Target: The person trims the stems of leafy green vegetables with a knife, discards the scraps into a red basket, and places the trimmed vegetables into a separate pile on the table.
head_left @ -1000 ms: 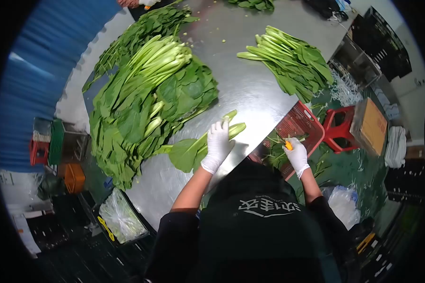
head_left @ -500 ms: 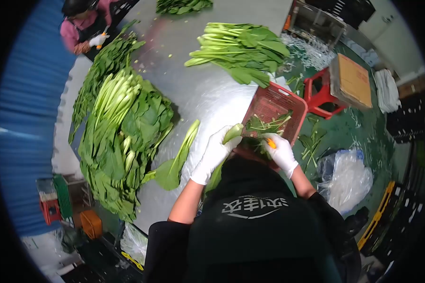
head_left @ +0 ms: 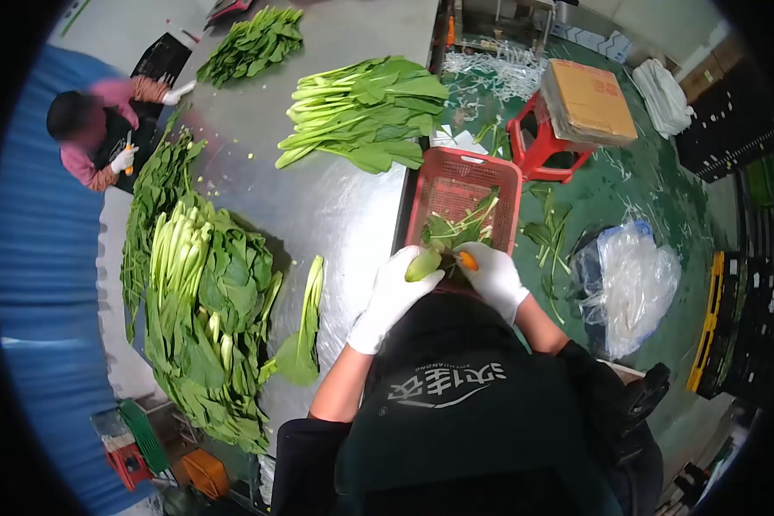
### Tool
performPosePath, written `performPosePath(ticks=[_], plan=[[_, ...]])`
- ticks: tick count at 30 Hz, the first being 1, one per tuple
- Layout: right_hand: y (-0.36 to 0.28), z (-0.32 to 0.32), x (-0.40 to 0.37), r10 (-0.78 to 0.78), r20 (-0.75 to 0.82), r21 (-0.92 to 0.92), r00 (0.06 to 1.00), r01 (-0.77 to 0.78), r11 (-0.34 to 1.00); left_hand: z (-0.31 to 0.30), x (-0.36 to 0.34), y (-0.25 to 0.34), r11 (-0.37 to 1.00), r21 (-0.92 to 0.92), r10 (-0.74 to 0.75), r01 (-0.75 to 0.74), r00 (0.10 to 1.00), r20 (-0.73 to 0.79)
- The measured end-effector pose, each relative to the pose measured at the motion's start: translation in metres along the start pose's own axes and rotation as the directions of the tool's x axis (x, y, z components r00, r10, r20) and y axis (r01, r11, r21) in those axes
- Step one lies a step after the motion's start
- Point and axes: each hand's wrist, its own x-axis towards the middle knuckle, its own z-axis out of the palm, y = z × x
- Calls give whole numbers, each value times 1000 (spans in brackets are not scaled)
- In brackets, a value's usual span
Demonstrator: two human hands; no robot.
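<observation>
My gloved left hand (head_left: 393, 297) is closed around a leafy green vegetable (head_left: 422, 265), whose pale stem end points up beside the thumb. Close on the right, my gloved right hand (head_left: 494, 279) grips a small knife by its orange handle (head_left: 467, 261); the blade is hard to make out near the stem. Both hands are at the near edge of a red plastic basket (head_left: 513, 176), with cut leaves and stalks (head_left: 466, 227) inside it. A single leafy stalk (head_left: 306, 331) lies on the metal table (head_left: 353, 202) left of my left hand.
A big heap of greens (head_left: 211, 318) covers the table's left side, and another pile (head_left: 365, 112) lies farther back. Across the table a co-worker (head_left: 103, 133) holds an orange-handled tool. At right are a red stool (head_left: 542, 146) under a carton (head_left: 589, 101), and a plastic bag (head_left: 632, 288).
The camera view has turned, so the table and basket sit further left. My hands stay together at the basket with the vegetable and knife. The co-worker's arm now reaches out over the table.
</observation>
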Motion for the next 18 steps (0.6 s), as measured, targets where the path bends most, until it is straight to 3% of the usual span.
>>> performPosePath(ticks=[1, 2, 4, 5, 6, 7, 8, 9, 10, 11, 12, 13, 14, 15, 16, 17, 18], plan=[[13, -2, 1, 173, 90, -150, 981, -158, 976, 0, 1, 1, 1000, 1, 10, -10, 1000, 12], [29, -3, -2, 217, 34, -167, 976, -208, 964, -2, 2, 2, 999, -3, 42, -42, 997, 60], [40, -7, -6, 112, -61, 34, 992, -110, 993, -4, 7, 4, 998, -14, 66, -65, 994, 93], [34, -14, -8, 55, -74, 183, 996, -41, 982, -6, 9, 10, 960, -235, -101, 151, 972, 212], [22, -20, -5, 64, -76, 187, 995, -48, 981, -7, 13, 13, 836, -410, -220, 365, 907, 359], [3, -28, 4, -6, 28, 470, 1000, -8, 883, -8, 18, 12, 839, -408, -212, 359, 907, 363], [-15, -34, 10, -106, 111, 713, 988, -5, 701, -10, 20, 10, 705, -563, -134, 432, 860, 492], [-29, -37, 13, -108, 110, 714, 988, -3, 700, -11, 20, 5, 535, -672, -31, 512, 806, 591], [-42, -40, 18, -127, 262, 830, 957, -156, 536, -7, 20, -25, 489, -694, 46, 528, 779, 625], [-55, -45, 21, -181, 401, 879, 898, -322, 352, -7, 17, -18, 493, -695, 41, 523, 784, 619], [-67, -52, 24, -151, 470, 861, 870, -414, 294, -4, 15, -4, 492, -725, 7, 482, 831, 557], [-67, -48, 28, -166, 474, 861, 865, -414, 297, -4, 13, 4, 492, -754, -28, 436, 873, 487], [-63, -42, 31, -159, 452, 848, 878, -367, 381, -6, 15, -3, 352, -823, 70, 446, 864, 498], [-62, -36, 33, -158, 434, 827, 887, -322, 461, -8, 12, -8, 349, -832, 56, 431, 877, 478], [-66, -31, 32, -52, 345, 768, 937, -250, 590, -10, 10, -12, 547, -738, 16, 396, 876, 482], [-67, -25, 31, -1, 398, 793, 918, -343, 504, -13, 6, -8, 718, -600, -32, 353, 878, 478], [-67, -17, 31, 27, 345, 756, 938, -295, 584, -14, 1, -4, 773, -524, -136, 359, 899, 415]])
